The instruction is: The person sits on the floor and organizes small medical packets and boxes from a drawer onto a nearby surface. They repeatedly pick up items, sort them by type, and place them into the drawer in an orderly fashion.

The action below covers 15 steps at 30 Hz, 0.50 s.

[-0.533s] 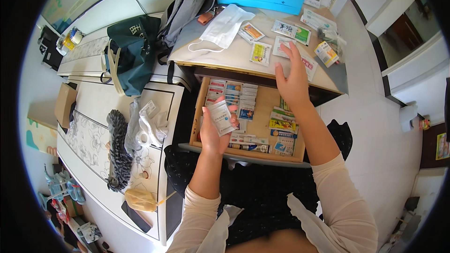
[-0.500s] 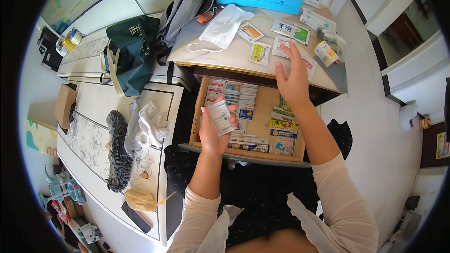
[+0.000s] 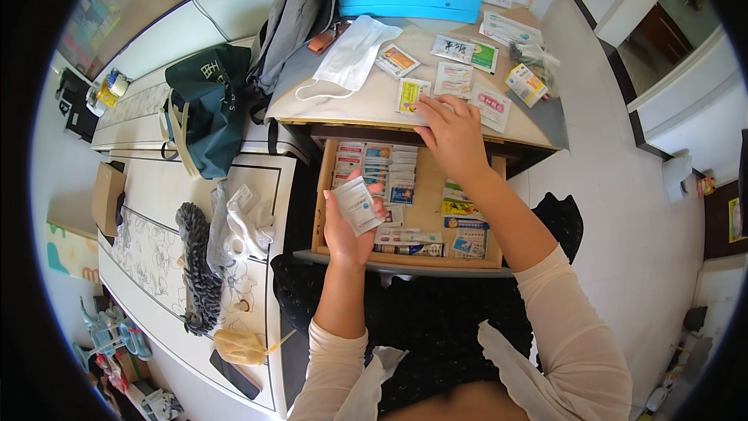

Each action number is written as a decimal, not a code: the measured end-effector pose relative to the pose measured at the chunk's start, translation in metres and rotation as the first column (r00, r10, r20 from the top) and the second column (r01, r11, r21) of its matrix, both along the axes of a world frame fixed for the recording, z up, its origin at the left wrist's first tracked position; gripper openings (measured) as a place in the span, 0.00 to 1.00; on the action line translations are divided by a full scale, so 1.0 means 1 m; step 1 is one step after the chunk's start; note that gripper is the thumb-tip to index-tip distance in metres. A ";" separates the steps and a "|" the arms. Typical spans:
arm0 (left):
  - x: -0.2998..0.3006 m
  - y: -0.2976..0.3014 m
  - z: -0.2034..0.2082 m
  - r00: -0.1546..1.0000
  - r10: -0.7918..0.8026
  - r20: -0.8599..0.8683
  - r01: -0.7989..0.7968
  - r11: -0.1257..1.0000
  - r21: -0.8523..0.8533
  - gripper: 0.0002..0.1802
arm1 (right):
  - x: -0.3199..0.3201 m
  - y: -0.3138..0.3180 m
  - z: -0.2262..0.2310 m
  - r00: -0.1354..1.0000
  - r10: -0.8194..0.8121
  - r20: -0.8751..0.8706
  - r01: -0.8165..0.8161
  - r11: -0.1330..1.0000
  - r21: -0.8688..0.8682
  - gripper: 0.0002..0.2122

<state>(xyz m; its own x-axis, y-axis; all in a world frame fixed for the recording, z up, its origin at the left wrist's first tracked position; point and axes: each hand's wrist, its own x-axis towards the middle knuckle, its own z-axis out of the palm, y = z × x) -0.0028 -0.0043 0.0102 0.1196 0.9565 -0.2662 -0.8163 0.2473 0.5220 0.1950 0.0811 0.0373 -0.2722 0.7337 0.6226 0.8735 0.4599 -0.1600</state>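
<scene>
My left hand [image 3: 348, 238] is closed around a small white sachet [image 3: 357, 206], held up over the left part of an open drawer [image 3: 428, 179]. My right hand [image 3: 453, 139] is above the tabletop's front edge, palm down, thumb apart from the fingers. Its fingertips overlap the right edge of a yellow sachet [image 3: 411, 93]; whether they touch it I cannot tell. Around it lie a white sachet [image 3: 453, 78], a white-and-pink packet [image 3: 490, 107], an orange-and-white packet [image 3: 398, 61] and a green packet [image 3: 484, 56]. Rows of sachets [image 3: 378, 157] fill the drawer's left side.
A white face mask [image 3: 357, 53], a blue box [image 3: 409, 0] and a small yellow-and-white box [image 3: 527, 84] sit on the tabletop. More packets [image 3: 467, 210] and tubes [image 3: 409, 249] lie in the drawer. A dark green bag [image 3: 204, 109] and grey backpack [image 3: 290, 31] stand at the left.
My right hand has moved left and lowered, from over the white and pink packets to the yellow sachet. The left hand still holds its white sachet. The view has shifted slightly.
</scene>
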 end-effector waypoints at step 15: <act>-0.001 -0.001 -0.001 1.000 -0.004 0.001 0.004 1.000 -0.012 0.31 | 0.063 0.120 0.051 0.950 -0.167 0.265 0.268 0.873 -0.408 0.12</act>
